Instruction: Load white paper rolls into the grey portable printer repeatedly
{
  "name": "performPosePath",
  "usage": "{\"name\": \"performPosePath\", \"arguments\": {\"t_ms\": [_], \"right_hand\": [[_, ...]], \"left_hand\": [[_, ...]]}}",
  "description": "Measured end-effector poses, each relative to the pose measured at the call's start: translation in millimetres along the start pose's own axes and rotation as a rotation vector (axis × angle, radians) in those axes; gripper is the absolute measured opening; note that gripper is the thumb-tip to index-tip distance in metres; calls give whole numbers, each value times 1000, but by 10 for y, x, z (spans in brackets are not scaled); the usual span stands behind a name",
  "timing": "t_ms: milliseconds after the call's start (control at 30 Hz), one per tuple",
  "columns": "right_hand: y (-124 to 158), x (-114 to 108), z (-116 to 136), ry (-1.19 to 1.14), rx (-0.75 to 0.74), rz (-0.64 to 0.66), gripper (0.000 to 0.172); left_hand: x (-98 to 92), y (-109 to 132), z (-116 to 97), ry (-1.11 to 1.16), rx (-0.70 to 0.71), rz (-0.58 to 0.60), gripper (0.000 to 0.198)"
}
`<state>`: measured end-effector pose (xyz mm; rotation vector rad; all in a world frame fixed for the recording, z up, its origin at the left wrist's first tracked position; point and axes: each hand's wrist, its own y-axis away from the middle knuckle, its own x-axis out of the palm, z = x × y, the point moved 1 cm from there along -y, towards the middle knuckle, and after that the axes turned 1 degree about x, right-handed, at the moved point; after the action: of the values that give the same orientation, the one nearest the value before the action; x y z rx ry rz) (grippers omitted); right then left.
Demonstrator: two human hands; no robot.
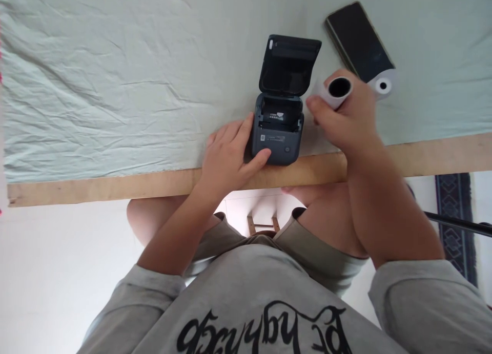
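A dark blue-grey portable label printer [275, 148] rests at the table's near edge, its lid [289, 64] flipped up and its paper bay exposed. My left hand [227, 154] grips the printer's left side, thumb on the front corner and fingers along the side. Just right of the raised lid, my right hand [351, 113] holds a white paper roll [331, 99] with a wide dark core, pinched between thumb and fingers. A second white paper roll [384, 85], with a narrower core, lies beyond that hand and is partly hidden by it.
A smartphone [359, 39] lies screen up at the upper right, touching or close to the second roll. Wrinkled pale green cloth [115, 77] covers the table. A bare wooden edge [103, 186] runs along its front, with my knees below.
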<state>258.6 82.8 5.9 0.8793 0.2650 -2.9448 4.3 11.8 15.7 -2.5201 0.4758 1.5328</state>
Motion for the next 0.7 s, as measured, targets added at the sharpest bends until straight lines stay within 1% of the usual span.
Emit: {"name": "performPosePath", "arguments": {"t_ms": [100,200,267,300,367,433,467,533,600,633,700], "right_hand": [[11,38,86,192,-29,-102,30],[11,16,130,240,-64,-97,22],[8,-23,99,249,-73,-99,24],[8,-39,71,253,-74,-104,29],[16,-44,16,258,-64,-113,46],[33,-14,-5,256,-24,-94,62],[45,5,7,249,-1,-77,67],[75,17,74,215,0,-61,71],[107,-54,153,169,-87,-119,67],[120,-128,172,157,-158,-177,63],[130,-339,125,223,-316,-327,51]], "left_hand": [[-3,2,6,23,9,-7,76],[1,3,13,36,11,-11,76],[7,1,15,35,14,-12,76],[9,-1,15,30,13,-13,77],[11,-7,11,15,4,-13,78],[8,-12,6,2,-8,-9,77],[6,-14,3,-3,-13,-6,78],[0,-13,-1,-6,-16,-1,78],[-2,-7,-1,2,-7,-2,78],[-2,-2,0,9,-2,-5,77],[2,9,4,22,6,-12,76]]}}
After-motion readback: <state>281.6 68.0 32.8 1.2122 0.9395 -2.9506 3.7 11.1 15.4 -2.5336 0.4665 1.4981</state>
